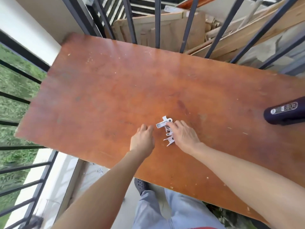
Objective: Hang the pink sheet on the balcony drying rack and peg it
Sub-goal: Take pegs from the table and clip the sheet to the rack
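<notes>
A small heap of white plastic pegs (pixel 165 125) lies on the worn orange-brown wooden table (pixel 115 88), right of its middle. My right hand (pixel 184 134) reaches over the heap from the right; its fingertips pinch the topmost peg and its palm hides part of the pile. My left hand (pixel 142 139) hovers just left of the pegs with loosely curled fingers and holds nothing. Neither the pink sheet nor the drying rack is in view.
A dark navy bottle-like object (pixel 283 113) lies at the table's right edge. Black balcony railings (pixel 157 22) run behind and to the left of the table. Cardboard and wooden planks (pixel 181 27) are stacked beyond the bars. Grass (pixel 11 83) lies below at left.
</notes>
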Available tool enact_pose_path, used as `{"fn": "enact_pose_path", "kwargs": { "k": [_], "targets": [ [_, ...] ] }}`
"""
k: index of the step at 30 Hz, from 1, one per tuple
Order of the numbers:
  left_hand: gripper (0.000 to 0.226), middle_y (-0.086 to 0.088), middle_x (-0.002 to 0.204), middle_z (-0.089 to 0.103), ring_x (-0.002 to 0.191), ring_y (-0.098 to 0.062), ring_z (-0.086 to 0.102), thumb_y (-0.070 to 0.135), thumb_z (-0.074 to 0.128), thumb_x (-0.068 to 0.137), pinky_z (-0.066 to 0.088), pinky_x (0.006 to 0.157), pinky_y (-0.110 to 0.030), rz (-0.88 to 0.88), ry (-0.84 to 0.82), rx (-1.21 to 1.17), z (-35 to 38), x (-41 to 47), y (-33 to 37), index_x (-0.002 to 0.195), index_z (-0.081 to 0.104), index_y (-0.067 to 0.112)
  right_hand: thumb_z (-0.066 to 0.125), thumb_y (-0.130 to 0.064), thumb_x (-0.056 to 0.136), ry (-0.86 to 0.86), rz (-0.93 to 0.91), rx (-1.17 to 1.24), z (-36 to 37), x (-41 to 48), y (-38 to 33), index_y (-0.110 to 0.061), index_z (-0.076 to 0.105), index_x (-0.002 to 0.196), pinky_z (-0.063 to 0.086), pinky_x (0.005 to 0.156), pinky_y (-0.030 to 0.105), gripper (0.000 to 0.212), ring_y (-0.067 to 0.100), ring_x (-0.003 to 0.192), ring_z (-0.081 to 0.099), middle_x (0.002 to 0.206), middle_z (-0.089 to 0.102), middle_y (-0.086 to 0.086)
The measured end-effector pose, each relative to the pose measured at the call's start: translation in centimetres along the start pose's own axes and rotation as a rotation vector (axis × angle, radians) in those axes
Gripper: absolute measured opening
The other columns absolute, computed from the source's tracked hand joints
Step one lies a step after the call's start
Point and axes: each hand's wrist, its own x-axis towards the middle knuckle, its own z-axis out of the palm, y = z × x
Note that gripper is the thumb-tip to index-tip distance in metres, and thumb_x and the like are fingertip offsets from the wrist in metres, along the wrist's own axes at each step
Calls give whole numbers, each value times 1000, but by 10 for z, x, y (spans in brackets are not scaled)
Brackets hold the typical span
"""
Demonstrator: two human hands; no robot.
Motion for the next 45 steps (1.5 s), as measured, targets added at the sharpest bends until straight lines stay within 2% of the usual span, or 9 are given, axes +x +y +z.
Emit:
{"fn": "enact_pose_path", "kwargs": {
  "k": [9, 13, 16, 21, 29, 34, 39, 42, 45],
  "targets": [
    [28, -8, 114, 49, 108, -27, 50, 36, 50, 96, 46, 74, -38, 141, 39, -47, 20, 53, 46, 114, 59, 16, 59, -11, 89, -8, 68, 180, -5, -20, 41, -20, 49, 120, 50, 78, 41, 34, 30, 96, 60, 105, 56, 4],
    [22, -8, 109, 51, 104, -28, 50, 29, 53, 94, 42, 65, -35, 198, 107, 6, 25, 58, 59, 102, 65, 13, 63, -14, 88, 11, 141, 224, -5, -35, 62, -18, 51, 133, 48, 79, 37, 46, 28, 97, 62, 108, 55, 3],
    [22, -7, 112, 51, 108, -27, 48, 23, 49, 94, 36, 64, -33, 245, 91, 61, 27, 58, 71, 106, 64, 14, 65, -6, 84, 38, 214, 267, -8, -45, 78, -13, 62, 120, 46, 78, 34, 37, 29, 95, 62, 103, 55, 5],
    [20, -1, 110, 56, 117, -22, 44, 30, 52, 95, 34, 68, -29, 226, 37, 114, 34, 53, 77, 106, 62, 17, 63, -7, 81, 78, 311, 289, -23, -54, 89, -15, 57, 103, 33, 67, 30, 25, 28, 81, 58, 108, 53, 1],
    [26, -3, 104, 61, 112, -22, 49, 34, 66, 86, 40, 72, -32, 80, -19, 34, 37, 43, 86, 100, 59, 13, 56, -14, 86, 57, 421, 330, -43, -61, 82, -20, 44, 101, 33, 60, 33, 20, 33, 72, 55, 80, 59, 4],
    [28, -7, 111, 59, 108, -28, 54, 12, 59, 86, 45, 82, -36, 66, 81, -71, 39, 32, 72, 113, 51, 13, 54, -12, 87, 73, 370, 295, -55, -63, 71, -20, 42, 103, 30, 59, 32, 21, 29, 69, 50, 77, 56, 2],
    [58, -14, 119, 52, 95, -41, 60, 5, 58, 82, 47, 79, -43, -2, 190, -280, 17, 0, 37, 138, 44, 10, 49, -13, 90, 55, 256, 177, -59, -59, 40, -21, 39, 130, 35, 67, 34, 42, 35, 86, 61, 102, 63, 7],
    [37, -14, 110, 50, 90, -40, 59, 5, 58, 83, 41, 71, -37, -104, 254, -352, -5, -37, 0, 119, 56, 7, 49, -27, 95, 13, 150, 165, -61, -51, 0, -22, 39, 141, 44, 84, 37, 47, 35, 111, 58, 133, 56, 6],
    [20, -12, 106, 50, 91, -39, 60, -2, 50, 83, 39, 70, -33, -204, 345, -426, -20, -86, -48, 100, 53, 7, 44, -46, 98, -34, 24, 178, -62, -38, -53, -25, 44, 138, 43, 91, 37, 45, 32, 119, 55, 136, 52, 1]
  ]
}}
